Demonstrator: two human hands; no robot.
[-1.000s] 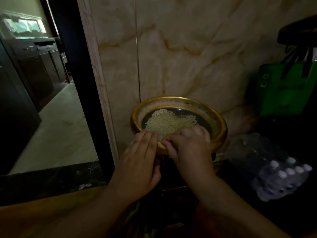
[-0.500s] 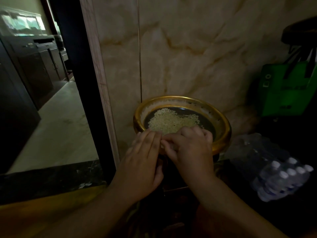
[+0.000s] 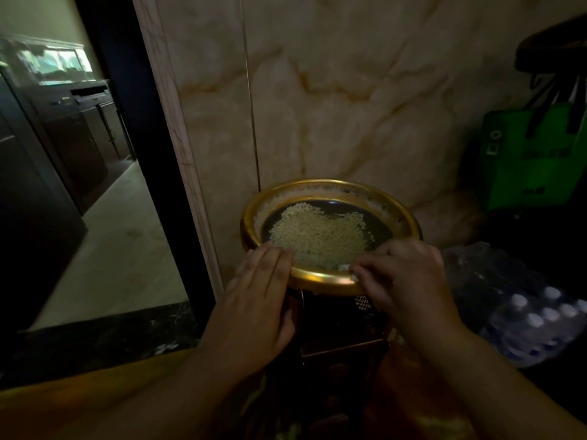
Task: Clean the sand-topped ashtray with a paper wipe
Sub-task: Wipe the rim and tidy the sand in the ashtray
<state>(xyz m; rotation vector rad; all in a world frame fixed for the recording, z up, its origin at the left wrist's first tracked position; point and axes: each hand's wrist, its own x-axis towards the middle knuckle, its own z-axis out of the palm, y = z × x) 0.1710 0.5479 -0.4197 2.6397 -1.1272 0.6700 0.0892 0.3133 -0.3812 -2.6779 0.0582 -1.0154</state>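
Observation:
The ashtray is a round gold-rimmed bowl (image 3: 320,277) on a dark stand against the marble wall, with pale sand grains (image 3: 320,233) piled over a dark inner dish. My left hand (image 3: 257,300) lies flat on the near-left rim, fingers together and holding nothing. My right hand (image 3: 403,277) presses on the near-right rim, its fingers closed on a small white paper wipe (image 3: 344,267) that barely shows at the fingertips.
A marble wall (image 3: 349,106) stands right behind the ashtray. A green bag (image 3: 533,160) hangs at the right, above a shrink-wrapped pack of water bottles (image 3: 536,315). A dark door frame (image 3: 139,154) and an opening to another room are at the left.
My right hand has slid to the right along the near rim with the wipe, away from my left hand, uncovering a stretch of gold rim. My left hand has stayed on the near-left rim.

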